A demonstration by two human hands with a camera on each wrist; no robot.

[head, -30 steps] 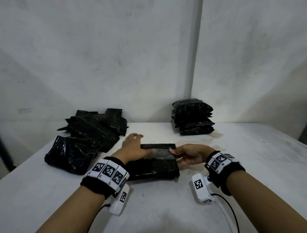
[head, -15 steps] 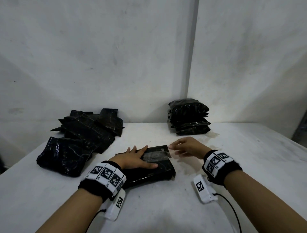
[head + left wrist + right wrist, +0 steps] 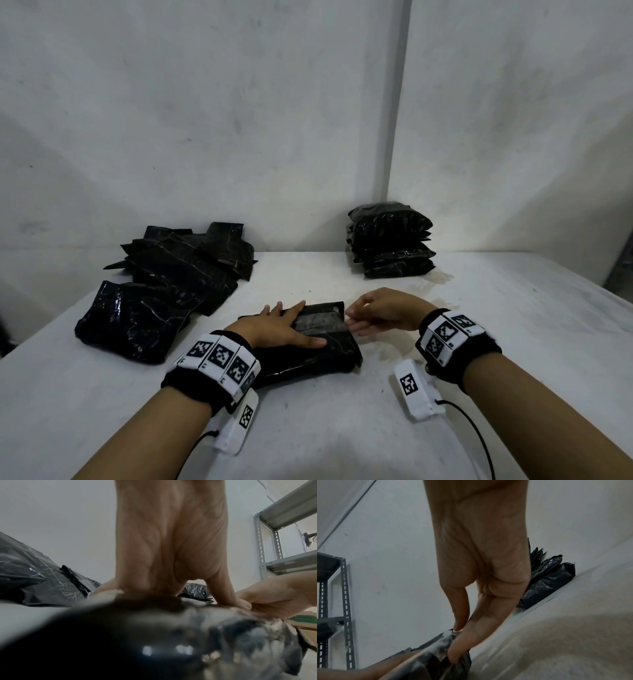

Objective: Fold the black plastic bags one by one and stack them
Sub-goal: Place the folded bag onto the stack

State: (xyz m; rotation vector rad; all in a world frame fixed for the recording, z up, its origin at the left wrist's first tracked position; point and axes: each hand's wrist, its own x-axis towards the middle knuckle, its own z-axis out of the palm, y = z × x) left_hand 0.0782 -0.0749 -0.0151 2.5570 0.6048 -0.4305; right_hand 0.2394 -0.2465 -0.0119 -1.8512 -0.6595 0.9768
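Observation:
A partly folded black plastic bag point(image 3: 318, 346) lies at the middle of the white table point(image 3: 342, 428). My left hand point(image 3: 291, 325) presses flat on its top with straight, spread fingers; in the left wrist view the bag point(image 3: 154, 635) is a blurred dark mass under the palm. My right hand point(image 3: 356, 320) is at the bag's right edge. In the right wrist view its thumb and fingers point(image 3: 462, 642) pinch that edge of the bag point(image 3: 436, 660). A loose pile of unfolded black bags point(image 3: 178, 274) lies at the left. A stack of folded bags point(image 3: 390, 240) stands at the back right.
White walls close the table off at the back. A grey metal shelf rack point(image 3: 274, 534) stands to the right, and a dark rack point(image 3: 334, 601) shows in the right wrist view. Cardboard point(image 3: 307, 628) shows past the table's right side.
My right hand let go of the bag and lifted off half a second ago, and now it is back at the right edge, pinching it. My left hand has stayed flat on top.

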